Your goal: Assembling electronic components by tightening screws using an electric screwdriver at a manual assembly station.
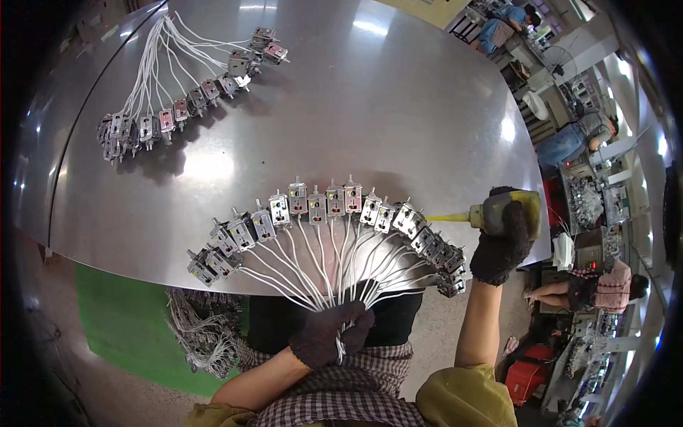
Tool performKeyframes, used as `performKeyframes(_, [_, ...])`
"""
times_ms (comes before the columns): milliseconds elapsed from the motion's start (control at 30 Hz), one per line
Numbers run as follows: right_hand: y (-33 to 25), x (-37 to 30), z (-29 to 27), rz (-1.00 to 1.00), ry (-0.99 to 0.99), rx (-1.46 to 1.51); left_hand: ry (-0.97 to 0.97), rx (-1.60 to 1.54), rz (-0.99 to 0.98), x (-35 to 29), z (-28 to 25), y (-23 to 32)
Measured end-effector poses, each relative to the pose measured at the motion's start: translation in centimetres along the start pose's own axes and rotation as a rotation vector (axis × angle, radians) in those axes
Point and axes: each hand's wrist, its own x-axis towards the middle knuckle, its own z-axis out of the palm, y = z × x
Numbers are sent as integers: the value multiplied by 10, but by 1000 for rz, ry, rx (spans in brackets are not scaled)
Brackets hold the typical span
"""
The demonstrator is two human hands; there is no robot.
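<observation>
My left hand, in a dark knitted glove, is closed round a bundle of white wires at the table's near edge. From it the wires fan out to an arc of small metal motor-like units with short shafts and coloured marks, lying on the tabletop. In my right hand, gloved the same way, is a yellowish squeeze bottle, its fingers wrapped round the body. The bottle lies sideways in the grip. Its thin yellow nozzle points left, with the tip close to a unit on the arc's right side.
A second fan of wired units lies on the metal table at far left. Below its near left edge hangs or lies a wire heap beside a green mat. Several people work at benches on the right, near a red bin.
</observation>
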Motion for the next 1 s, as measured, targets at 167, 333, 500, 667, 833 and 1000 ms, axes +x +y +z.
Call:
performKeyframes(167, [4,-3,1,-5,-14,-115,-12,-55,-9,1,-3,-2])
performKeyframes(333, [-4,-5,-8,73,-12,1,-11,-76,-19,3,-13,-5])
performKeyframes(500, [-6,-7,-24,82,83,56,24,-23,16,2,-7,-3])
performKeyframes(667, [-8,-12,-17,50,76,12,-15,-57,21,1,-4,-3])
performKeyframes(833, [-5,-15,-23,-8,16,-59,-8,-86,8,3,-1,-2])
performKeyframes(1000, [-8,-10,-48,114,66,106,11,-47,37,1,-1,-3])
